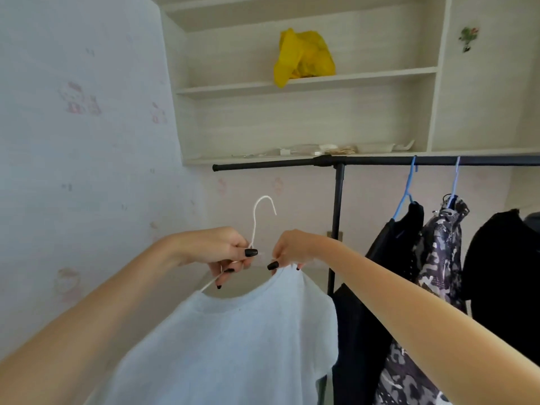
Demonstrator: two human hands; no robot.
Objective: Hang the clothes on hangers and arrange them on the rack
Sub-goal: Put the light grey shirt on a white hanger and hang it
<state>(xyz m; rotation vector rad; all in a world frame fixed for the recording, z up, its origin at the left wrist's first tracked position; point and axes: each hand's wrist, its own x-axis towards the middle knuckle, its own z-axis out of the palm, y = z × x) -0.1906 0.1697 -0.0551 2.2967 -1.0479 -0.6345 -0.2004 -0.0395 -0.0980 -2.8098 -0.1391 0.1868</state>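
A pale blue T-shirt (233, 340) hangs in front of me on a white wire hanger (257, 217), whose hook points up, below the level of the rail. My left hand (230, 249) grips the hanger's neck. My right hand (289, 249) pinches the shirt's collar at its right shoulder. The black clothes rack (277, 164) runs across the middle, its bar higher than the hanger's hook and to the right.
On the rack's right part hang a black garment on a blue hanger (406, 197), a camouflage-print garment (438, 258) and another black garment (502, 264). Shelves on the wall hold a yellow bag (304, 55). A papered wall stands at the left.
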